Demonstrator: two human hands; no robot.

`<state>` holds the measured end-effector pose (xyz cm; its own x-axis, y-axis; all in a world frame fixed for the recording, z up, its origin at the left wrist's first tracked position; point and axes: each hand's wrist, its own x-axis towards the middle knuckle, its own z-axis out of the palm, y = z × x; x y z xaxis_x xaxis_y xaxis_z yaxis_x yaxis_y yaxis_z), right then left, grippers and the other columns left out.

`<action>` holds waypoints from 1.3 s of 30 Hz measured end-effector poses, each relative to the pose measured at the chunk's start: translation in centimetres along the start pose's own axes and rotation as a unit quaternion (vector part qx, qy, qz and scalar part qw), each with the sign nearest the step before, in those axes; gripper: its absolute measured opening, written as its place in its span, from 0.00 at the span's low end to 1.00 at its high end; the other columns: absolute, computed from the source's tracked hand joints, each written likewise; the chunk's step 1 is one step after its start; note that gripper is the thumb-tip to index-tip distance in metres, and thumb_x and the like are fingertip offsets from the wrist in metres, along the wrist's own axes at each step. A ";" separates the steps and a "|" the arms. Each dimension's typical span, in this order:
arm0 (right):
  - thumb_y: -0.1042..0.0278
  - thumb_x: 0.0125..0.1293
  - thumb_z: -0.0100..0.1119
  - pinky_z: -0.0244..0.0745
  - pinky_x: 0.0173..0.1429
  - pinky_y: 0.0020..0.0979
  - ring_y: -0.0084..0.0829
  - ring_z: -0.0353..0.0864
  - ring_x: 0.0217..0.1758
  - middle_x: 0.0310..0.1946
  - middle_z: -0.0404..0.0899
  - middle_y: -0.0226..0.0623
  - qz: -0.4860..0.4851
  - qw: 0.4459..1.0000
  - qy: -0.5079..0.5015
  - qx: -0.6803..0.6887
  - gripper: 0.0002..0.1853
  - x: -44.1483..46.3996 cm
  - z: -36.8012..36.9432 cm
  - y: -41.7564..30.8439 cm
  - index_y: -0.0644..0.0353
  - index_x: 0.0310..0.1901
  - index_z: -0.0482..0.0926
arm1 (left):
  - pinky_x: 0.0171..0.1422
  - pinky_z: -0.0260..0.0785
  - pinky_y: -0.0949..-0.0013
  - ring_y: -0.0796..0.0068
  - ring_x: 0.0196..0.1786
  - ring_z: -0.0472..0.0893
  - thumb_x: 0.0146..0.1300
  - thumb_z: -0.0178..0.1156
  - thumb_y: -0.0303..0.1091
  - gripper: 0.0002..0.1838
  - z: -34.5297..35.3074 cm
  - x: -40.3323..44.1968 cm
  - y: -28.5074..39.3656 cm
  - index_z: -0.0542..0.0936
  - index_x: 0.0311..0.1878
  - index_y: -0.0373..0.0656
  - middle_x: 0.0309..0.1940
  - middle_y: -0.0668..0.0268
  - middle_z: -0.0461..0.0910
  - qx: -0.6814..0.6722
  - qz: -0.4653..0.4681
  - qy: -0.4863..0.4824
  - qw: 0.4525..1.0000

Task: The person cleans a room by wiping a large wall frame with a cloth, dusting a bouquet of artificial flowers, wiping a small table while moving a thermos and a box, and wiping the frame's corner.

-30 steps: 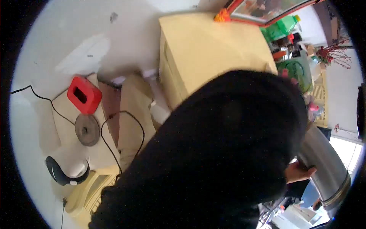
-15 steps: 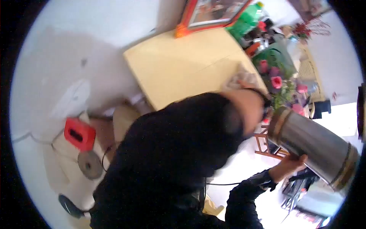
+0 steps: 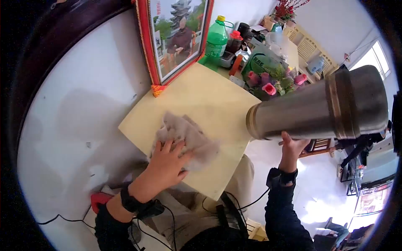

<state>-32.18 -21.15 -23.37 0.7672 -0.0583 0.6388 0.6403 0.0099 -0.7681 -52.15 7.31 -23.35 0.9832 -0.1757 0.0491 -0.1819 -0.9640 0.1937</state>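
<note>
My left hand (image 3: 167,165) lies palm down, fingers spread, on a crumpled greyish-pink cloth (image 3: 184,136). That cloth rests on the pale yellow tabletop (image 3: 209,96), near its left edge. On the right, my right hand (image 3: 293,148) grips a large metal cylinder (image 3: 297,111) from below, its thumb up against the side. The cylinder is tilted nearly horizontal, with brownish bands round it, and its narrower end hangs at the table's right edge.
A red-framed picture (image 3: 178,39) stands at the back of the tabletop. Behind are a green bottle (image 3: 217,37), pink flowers (image 3: 270,88) and clutter. Black cables (image 3: 167,213) run below the table. A person (image 3: 362,144) is at the far right.
The view has swung, bringing the whole tabletop into sight. My left hand and the cloth have moved from the table's far right towards its left edge. The cylinder has been raised.
</note>
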 end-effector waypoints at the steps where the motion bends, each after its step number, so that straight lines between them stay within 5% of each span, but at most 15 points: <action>1: 0.61 0.33 0.77 0.63 0.55 0.30 0.30 0.69 0.47 0.45 0.68 0.36 0.005 1.000 -0.009 -0.006 0.48 0.2 0.8 0.1 0.67 0.56 0.59 | 0.57 0.56 0.48 0.52 0.55 0.62 0.40 0.65 0.41 0.29 0.0 -0.8 -0.3 0.72 0.50 0.48 0.53 0.58 0.64 -0.001 -0.006 0.016 1.000; 8: 0.63 0.32 0.75 0.62 0.55 0.29 0.30 0.68 0.47 0.45 0.68 0.36 -0.030 0.998 -0.018 -0.047 0.45 0.5 6.2 -0.7 0.67 0.54 0.61 | 0.60 0.53 0.49 0.55 0.56 0.61 0.32 0.68 0.38 0.28 1.4 -3.1 -1.6 0.76 0.44 0.47 0.52 0.61 0.65 -0.037 -0.003 0.100 0.994; 19: 0.65 0.33 0.75 0.63 0.56 0.31 0.31 0.67 0.51 0.48 0.68 0.38 0.078 0.993 -0.058 -0.061 0.44 1.2 6.9 -0.4 0.64 0.54 0.60 | 0.61 0.50 0.45 0.56 0.59 0.59 0.31 0.69 0.39 0.29 1.7 -2.7 -1.9 0.76 0.44 0.48 0.54 0.63 0.65 -0.071 -0.016 0.084 0.994; 26: 0.65 0.31 0.74 0.65 0.52 0.30 0.31 0.69 0.48 0.46 0.69 0.38 0.037 0.990 -0.107 -0.079 0.44 2.9 7.7 0.0 0.64 0.54 0.61 | 0.59 0.51 0.49 0.58 0.57 0.60 0.32 0.67 0.37 0.27 1.4 -2.2 -2.0 0.76 0.43 0.48 0.52 0.63 0.66 -0.079 -0.023 0.097 0.992; 39: 0.62 0.30 0.76 0.62 0.57 0.31 0.30 0.67 0.53 0.50 0.67 0.40 0.021 0.993 -0.109 0.044 0.51 4.9 10.0 -0.2 0.68 0.58 0.56 | 0.56 0.53 0.51 0.57 0.54 0.63 0.32 0.63 0.34 0.23 1.7 -1.9 -1.5 0.76 0.40 0.49 0.50 0.64 0.68 -0.065 -0.018 0.141 0.988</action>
<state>-28.16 -11.50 -19.67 0.7772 0.1620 0.6080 0.6010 0.0951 -0.7936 -53.72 8.71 -25.35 0.9495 -0.0625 0.3074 -0.1659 -0.9318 0.3228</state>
